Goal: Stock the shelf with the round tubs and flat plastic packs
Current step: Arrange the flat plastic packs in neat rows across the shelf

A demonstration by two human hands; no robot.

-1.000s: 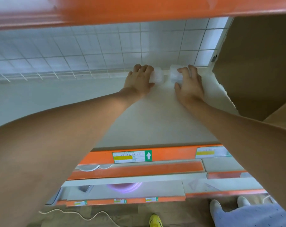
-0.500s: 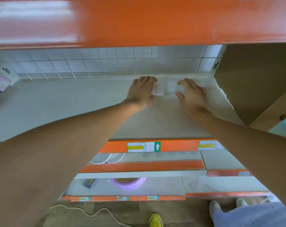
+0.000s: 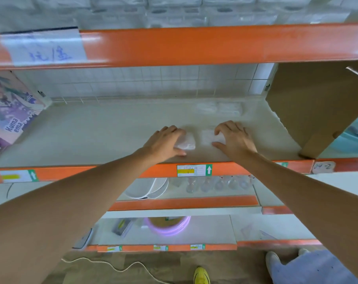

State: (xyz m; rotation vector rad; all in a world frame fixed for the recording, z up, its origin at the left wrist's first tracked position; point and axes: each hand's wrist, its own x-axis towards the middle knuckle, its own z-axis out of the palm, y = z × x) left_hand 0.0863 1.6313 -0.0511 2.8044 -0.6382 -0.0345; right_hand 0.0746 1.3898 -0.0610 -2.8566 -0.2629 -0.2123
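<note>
Both my arms reach onto the white shelf board (image 3: pixel 92 136). My left hand (image 3: pixel 163 142) holds a small flat clear plastic pack (image 3: pixel 187 142) lying on the board, fingers over its left part and thumb under its near edge. My right hand (image 3: pixel 233 138) holds a second flat clear pack (image 3: pixel 207 138) the same way from the right. The two packs lie side by side, a small gap between them. Further back on the board, a faint row of clear packs (image 3: pixel 220 108) lies near the wire grid.
A brown cardboard box (image 3: pixel 317 107) stands on the shelf's right end, a printed purple box (image 3: pixel 7 111) on its left end. An orange beam (image 3: pixel 194 46) runs overhead. Lower shelves hold clear cups (image 3: pixel 217 183), a white round item (image 3: pixel 147 189) and a purple ring (image 3: pixel 167 224).
Both hands have drawn back from the rear of the shelf toward its front edge, each with a pack. A row of packs stays at the back.
</note>
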